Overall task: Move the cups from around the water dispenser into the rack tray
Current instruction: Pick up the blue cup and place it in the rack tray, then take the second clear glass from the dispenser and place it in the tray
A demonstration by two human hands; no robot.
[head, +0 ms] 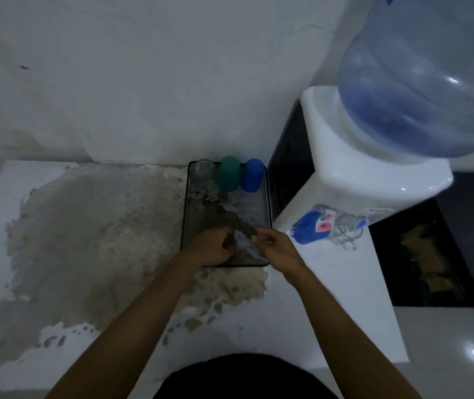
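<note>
The rack tray [184, 203] is a clear rectangle with a black rim, lying on the white counter left of the water dispenser [353, 168]. Along its far end stand a clear glass [203, 168], an upside-down green cup [229, 174] and an upside-down blue cup [252, 175]. A clear glass mug [346, 233] sits under the dispenser's taps. My left hand [214, 246] hovers over the tray's near end with curled fingers. My right hand [277, 249] is close beside it, fingers pinched together. The frame is blurred, so whether anything clear sits between my hands is unclear.
A big blue water bottle [420, 82] tops the dispenser. The counter [28, 197] carries a wide brown stain, and a white wall rises right behind the tray. A dark surface [431, 254] lies to the right of the dispenser.
</note>
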